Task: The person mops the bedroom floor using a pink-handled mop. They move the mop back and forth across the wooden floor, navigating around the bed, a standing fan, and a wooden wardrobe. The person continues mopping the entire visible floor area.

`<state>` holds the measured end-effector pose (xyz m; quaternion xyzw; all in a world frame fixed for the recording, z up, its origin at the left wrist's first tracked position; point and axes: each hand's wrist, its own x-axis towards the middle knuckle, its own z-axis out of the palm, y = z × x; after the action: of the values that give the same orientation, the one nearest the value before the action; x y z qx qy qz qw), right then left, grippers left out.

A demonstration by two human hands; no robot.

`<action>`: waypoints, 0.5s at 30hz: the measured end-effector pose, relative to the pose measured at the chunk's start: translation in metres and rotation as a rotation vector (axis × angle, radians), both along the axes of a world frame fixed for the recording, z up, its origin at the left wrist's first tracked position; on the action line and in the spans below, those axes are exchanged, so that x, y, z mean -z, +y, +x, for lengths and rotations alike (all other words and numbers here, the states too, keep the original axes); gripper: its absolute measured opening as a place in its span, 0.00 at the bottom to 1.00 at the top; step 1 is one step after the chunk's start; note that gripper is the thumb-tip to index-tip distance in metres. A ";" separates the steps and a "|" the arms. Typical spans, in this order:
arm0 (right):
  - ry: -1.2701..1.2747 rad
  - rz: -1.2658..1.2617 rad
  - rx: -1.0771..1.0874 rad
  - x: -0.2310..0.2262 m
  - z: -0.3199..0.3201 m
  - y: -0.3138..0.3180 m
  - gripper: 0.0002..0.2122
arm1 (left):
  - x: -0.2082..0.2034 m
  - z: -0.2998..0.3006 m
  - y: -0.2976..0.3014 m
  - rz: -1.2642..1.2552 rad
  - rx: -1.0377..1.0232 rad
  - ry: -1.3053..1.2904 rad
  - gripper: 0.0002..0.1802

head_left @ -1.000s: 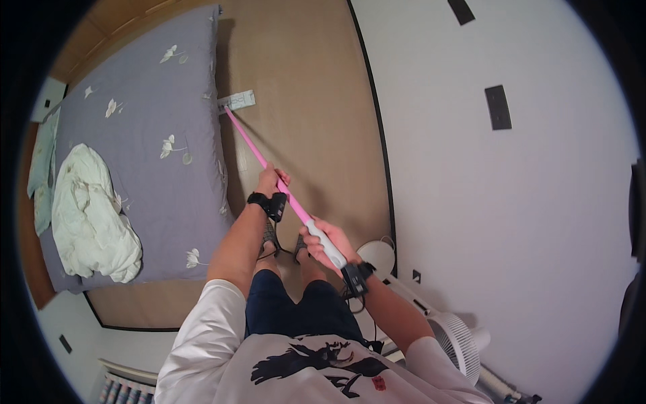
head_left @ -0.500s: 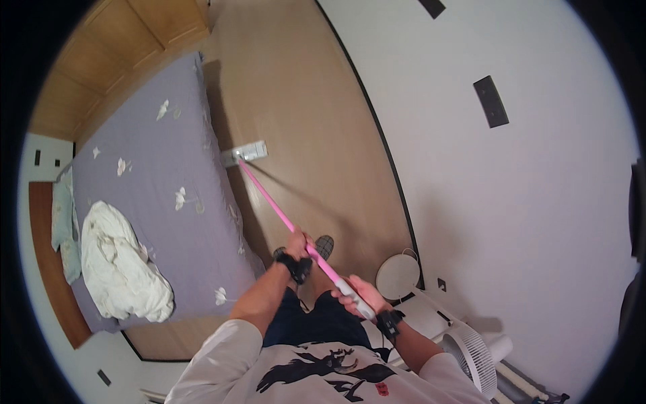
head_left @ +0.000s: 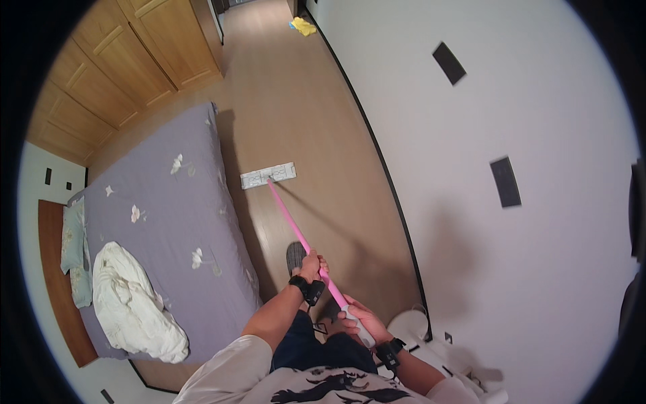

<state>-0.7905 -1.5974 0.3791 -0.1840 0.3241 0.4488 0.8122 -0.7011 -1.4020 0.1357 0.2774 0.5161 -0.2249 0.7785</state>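
Observation:
A flat mop (head_left: 288, 217) with a pink pole slants away from me across the floor. Its white rectangular head (head_left: 282, 172) lies flat on the wood, just right of the bed's side. My left hand (head_left: 311, 266) is wrapped round the middle of the pink pole. Lower down, close to my body, my right hand (head_left: 363, 319) grips the pole near its light grey end. Both wrists wear black bands with small devices.
A bed (head_left: 171, 222) with a purple flowered cover and a crumpled white quilt (head_left: 131, 303) stands on the left. Wooden wardrobes (head_left: 128, 60) rise beyond it. A white wall (head_left: 431, 135) runs along the right. A yellow cloth (head_left: 303, 26) lies at the far end. Round white object (head_left: 407, 324) at lower right.
The mop head has moved right, out from the bed's edge, with both hands still on the pole. My view has shifted toward the far end, and a foot has stepped forward.

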 end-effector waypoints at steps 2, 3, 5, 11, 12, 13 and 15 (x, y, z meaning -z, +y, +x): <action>-0.017 0.027 0.016 0.022 0.064 0.043 0.23 | 0.015 0.075 0.046 -0.008 0.047 -0.059 0.25; 0.033 -0.022 0.020 0.030 0.087 0.063 0.23 | 0.023 0.101 0.067 -0.019 0.055 -0.058 0.25; 0.001 0.024 0.029 0.050 0.143 0.104 0.23 | 0.038 0.165 0.110 -0.032 -0.024 -0.094 0.26; -0.013 0.050 0.096 0.065 0.247 0.158 0.24 | 0.063 0.283 0.164 0.051 0.053 -0.189 0.30; 0.003 -0.004 0.073 0.060 0.253 0.152 0.24 | 0.063 0.283 0.154 0.110 0.102 -0.255 0.31; -0.016 -0.012 0.063 0.050 0.251 0.142 0.24 | 0.060 0.278 0.142 0.169 0.150 -0.320 0.32; -0.062 -0.084 0.011 0.026 0.240 0.110 0.26 | 0.051 0.260 0.107 0.330 0.373 -0.276 0.36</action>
<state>-0.5502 -1.4870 0.3529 -0.2302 0.3183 0.4246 0.8157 -0.4413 -1.2946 0.0843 0.5186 0.3748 -0.2373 0.7309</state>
